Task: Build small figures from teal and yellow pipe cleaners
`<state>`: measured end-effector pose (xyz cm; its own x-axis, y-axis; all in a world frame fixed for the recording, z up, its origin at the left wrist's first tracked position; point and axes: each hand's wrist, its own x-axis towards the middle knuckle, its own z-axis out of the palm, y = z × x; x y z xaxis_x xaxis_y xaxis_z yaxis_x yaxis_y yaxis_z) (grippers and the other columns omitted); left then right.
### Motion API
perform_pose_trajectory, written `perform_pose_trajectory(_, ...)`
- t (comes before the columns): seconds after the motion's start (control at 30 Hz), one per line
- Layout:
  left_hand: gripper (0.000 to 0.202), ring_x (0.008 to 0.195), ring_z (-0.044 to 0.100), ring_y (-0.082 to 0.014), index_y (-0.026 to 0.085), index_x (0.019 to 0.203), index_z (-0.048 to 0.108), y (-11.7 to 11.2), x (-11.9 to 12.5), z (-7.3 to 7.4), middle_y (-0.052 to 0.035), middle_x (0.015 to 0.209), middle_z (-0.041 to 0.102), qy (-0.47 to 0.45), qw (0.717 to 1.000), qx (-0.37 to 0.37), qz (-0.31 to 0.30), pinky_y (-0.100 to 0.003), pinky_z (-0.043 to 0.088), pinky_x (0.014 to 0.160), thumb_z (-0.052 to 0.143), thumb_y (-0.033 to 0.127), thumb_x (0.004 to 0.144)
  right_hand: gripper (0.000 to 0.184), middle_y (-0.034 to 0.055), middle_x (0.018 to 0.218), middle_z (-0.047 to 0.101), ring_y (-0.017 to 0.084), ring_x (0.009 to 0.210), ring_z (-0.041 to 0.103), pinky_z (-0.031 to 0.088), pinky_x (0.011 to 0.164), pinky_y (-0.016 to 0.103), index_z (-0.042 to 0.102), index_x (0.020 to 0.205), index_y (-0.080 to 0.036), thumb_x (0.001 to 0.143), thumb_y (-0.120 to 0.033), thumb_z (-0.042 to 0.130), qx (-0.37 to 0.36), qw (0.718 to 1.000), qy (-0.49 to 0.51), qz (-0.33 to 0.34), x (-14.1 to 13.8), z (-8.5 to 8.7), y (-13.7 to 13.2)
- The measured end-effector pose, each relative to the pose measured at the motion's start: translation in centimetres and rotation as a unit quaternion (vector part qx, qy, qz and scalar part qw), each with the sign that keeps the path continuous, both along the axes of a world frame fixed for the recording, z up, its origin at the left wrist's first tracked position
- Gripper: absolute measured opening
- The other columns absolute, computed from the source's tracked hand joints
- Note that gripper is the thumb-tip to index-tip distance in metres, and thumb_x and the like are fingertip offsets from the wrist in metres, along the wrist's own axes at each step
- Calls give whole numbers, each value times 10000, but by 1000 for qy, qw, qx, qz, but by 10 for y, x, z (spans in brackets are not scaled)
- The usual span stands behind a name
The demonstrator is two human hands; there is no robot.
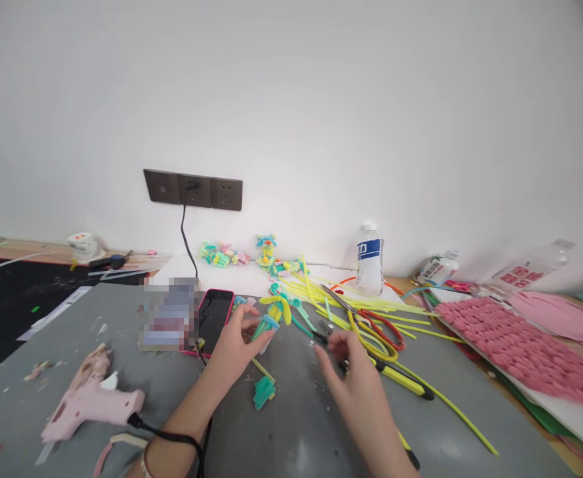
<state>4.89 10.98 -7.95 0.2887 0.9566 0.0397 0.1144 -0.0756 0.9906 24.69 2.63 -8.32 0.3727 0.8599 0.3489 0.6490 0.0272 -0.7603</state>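
My left hand (242, 342) is closed around a small pipe-cleaner figure (267, 322). It has a teal body, a pale blue band and yellow petal-like loops on top. My right hand (354, 372) hovers over the grey mat to the right, thumb and fingers apart, with nothing visible between them. Dark tool parts (321, 337) lie near its fingertips, partly hidden. A teal pipe-cleaner piece (264, 392) with a yellowish stem rests on the mat below the figure. Beyond the right hand, scissors (388, 330) with red handles lie among yellow pipe cleaners (371, 302).
A pink glue gun (92, 401) and its black cord lie at left. A phone (216, 318) sits behind my left hand. Finished-looking pipe-cleaner figures (266, 251) stand by the wall. A bottle (370, 262) stands at the back; a pink braided piece (520, 345) lies right.
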Motion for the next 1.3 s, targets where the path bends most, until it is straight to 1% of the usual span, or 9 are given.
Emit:
perform_pose_trajectory(0.07,307,677,672,-179,216,931,490,-2,1,2,-57,873,747,17,1000,4,-23,-278,484,605,674,395,762,252,48,782,597,240,719,571,474,683,379,501,818,-243,808,-484,572,-30,996,-76,-33,23,-9,-23)
perform_pose_trajectory(0.17,273,764,699,-209,211,904,542,-4,2,5,-62,875,751,28,998,13,-49,-287,507,645,677,396,755,256,53,756,598,250,683,585,484,639,370,474,788,-251,767,-481,585,-65,988,-125,-64,50,-26,-47)
perform_pose_trajectory(0.3,278,794,706,-223,202,922,632,-2,0,3,-80,958,747,56,997,35,-50,-290,520,645,685,410,747,202,40,691,592,235,603,598,481,569,334,448,744,-266,814,-450,497,-98,983,-148,-52,63,-36,-59)
perform_pose_trajectory(0.43,276,871,703,-244,203,925,697,0,-2,2,-75,966,767,92,993,66,-32,-298,519,696,688,400,733,182,24,654,593,220,546,601,468,527,307,399,774,-276,878,-425,409,-101,983,-147,-35,63,-33,-62)
perform_pose_trajectory(0.6,219,651,650,-196,218,851,737,0,-4,6,-29,845,782,162,981,105,-18,-286,480,605,656,391,744,198,-18,614,546,190,486,550,450,495,276,367,791,-280,905,-440,390,-85,989,-108,-47,62,-28,-64)
perform_pose_trajectory(0.7,190,660,652,-204,233,830,750,-1,-4,7,-14,804,780,174,978,116,-22,-285,474,614,653,374,748,235,-36,618,505,177,505,522,448,509,263,378,783,-275,912,-469,411,-84,993,-86,-14,60,-24,-66)
perform_pose_trajectory(0.9,189,670,663,-216,241,849,767,0,-4,3,-29,866,793,191,972,133,-27,-293,489,630,642,354,765,240,-39,657,467,164,568,487,447,557,254,402,820,-256,939,-464,394,-109,991,-40,71,57,-11,-63)
perform_pose_trajectory(1.0,188,711,686,-224,238,863,769,1,-4,4,-40,915,795,187,973,134,-29,-297,508,661,640,336,768,232,-27,686,497,161,589,498,442,580,256,419,832,-244,939,-450,407,-130,986,-44,98,59,-8,-59)
perform_pose_trajectory(1.3,201,768,702,-241,231,892,762,-2,-3,7,-52,972,793,198,970,136,-43,-327,525,737,619,330,792,223,-22,693,519,164,590,523,443,585,251,427,838,-245,947,-438,403,-135,984,-54,100,60,-11,-58)
